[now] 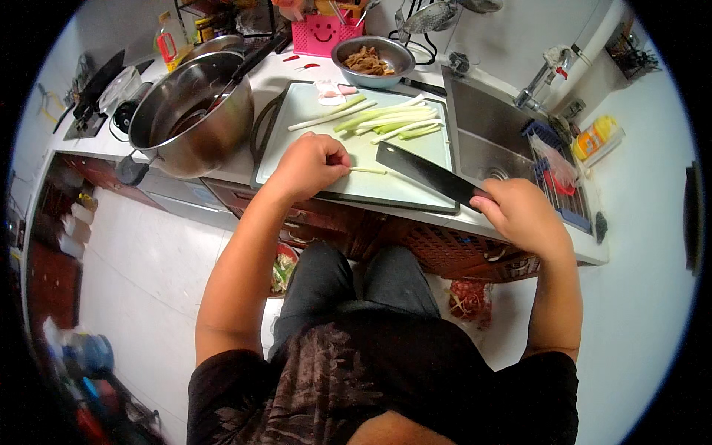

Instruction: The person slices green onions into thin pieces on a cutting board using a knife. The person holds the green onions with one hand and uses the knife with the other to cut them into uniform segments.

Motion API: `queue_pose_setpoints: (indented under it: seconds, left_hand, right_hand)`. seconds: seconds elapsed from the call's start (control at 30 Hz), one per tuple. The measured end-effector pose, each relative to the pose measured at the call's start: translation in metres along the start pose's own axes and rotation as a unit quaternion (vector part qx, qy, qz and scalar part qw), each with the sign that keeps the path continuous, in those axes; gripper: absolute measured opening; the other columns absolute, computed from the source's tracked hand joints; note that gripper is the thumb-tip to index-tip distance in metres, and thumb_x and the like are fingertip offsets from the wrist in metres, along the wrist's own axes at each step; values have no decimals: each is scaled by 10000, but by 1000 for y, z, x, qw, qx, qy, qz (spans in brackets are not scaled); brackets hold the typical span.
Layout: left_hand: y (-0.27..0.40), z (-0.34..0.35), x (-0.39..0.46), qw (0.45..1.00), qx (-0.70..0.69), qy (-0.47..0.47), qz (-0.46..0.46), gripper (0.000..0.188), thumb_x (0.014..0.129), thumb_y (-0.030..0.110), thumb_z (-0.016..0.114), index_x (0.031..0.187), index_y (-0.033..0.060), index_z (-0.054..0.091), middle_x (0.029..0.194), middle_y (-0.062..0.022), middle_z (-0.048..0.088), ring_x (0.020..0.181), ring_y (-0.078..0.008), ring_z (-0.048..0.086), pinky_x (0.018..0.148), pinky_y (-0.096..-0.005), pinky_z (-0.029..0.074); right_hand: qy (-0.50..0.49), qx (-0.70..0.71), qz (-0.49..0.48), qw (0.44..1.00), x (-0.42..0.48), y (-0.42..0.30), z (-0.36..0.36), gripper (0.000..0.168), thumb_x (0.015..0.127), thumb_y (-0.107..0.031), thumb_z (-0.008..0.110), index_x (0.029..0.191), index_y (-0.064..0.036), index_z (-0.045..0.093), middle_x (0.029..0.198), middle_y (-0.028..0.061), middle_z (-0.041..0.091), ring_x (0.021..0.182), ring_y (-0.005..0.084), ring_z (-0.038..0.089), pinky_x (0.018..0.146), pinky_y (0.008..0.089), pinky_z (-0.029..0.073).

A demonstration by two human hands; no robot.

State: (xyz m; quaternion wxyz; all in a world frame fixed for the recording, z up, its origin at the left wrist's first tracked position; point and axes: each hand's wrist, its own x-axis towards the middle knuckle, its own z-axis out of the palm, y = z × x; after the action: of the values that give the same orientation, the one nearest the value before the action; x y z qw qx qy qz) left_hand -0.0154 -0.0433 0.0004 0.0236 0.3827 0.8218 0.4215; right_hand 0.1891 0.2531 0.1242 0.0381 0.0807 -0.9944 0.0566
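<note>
My left hand point(317, 164) pinches one end of a thin pale stalk point(370, 170) near the front of the cutting board point(278, 161). The stalk's free end points right, toward the cleaver. In my right hand point(520, 214) is the handle of a dark-bladed cleaver point(425, 173). Its blade slants over the board's right half, and a small hole shows near the tip. Behind both hands lies a loose bundle of white and green vegetable stalks point(395, 118). Two or so longer stalks point(334, 114) rest to the left of it. Pinkish-white pieces point(329, 93) sit at the board's back edge.
A deep steel pot point(222, 136) stands left of the board. Behind the board are a metal bowl point(403, 69) of brown pieces, a black-handled knife point(425, 87), red chillies point(310, 67) and a pink basket point(303, 39). The sink point(478, 119) with a blue rack point(573, 218) is at right.
</note>
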Motion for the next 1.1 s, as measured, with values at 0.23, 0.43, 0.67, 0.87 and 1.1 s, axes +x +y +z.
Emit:
queue_pose_setpoints:
  seconds: [0.23,0.43,0.67,0.87,1.1]
  left_hand:
    - [1,0,-1,1000,-27,8,-14,63,833,77,763,850,21,738,798,-99,714,772,-209,662,731,-340,526]
    - [-8,3,0,998,32,35,50,89,818,103,772,877,38,755,836,-116,729,837,-267,670,806,-376,526]
    - [3,0,0,1000,22,-1,-9,119,808,147,744,911,121,797,861,-81,755,860,-280,697,840,-404,531]
    - [0,2,1,1000,25,-4,1,110,815,103,743,916,86,785,829,-94,748,798,-237,699,769,-368,541]
    - [6,2,4,998,34,-11,-55,149,789,165,712,901,135,806,858,-86,768,813,-283,720,812,-387,546]
  right_hand:
    - [-35,-48,-33,998,28,-12,-13,309,985,-333,625,885,-46,682,835,215,684,827,456,645,737,547,503]
    - [-68,-56,-27,996,37,-18,-16,300,985,-338,626,920,-57,705,833,214,685,829,451,651,749,541,511]
    - [-107,-78,-9,991,38,-21,-17,297,979,-333,635,918,-50,703,834,217,687,830,451,654,760,536,514]
    - [-57,-58,3,997,39,-19,-39,299,972,-329,645,897,-45,699,829,219,685,833,445,657,754,524,514]
    - [-105,-72,0,992,48,-20,-34,293,969,-330,650,908,-49,701,837,222,689,825,452,660,745,529,519]
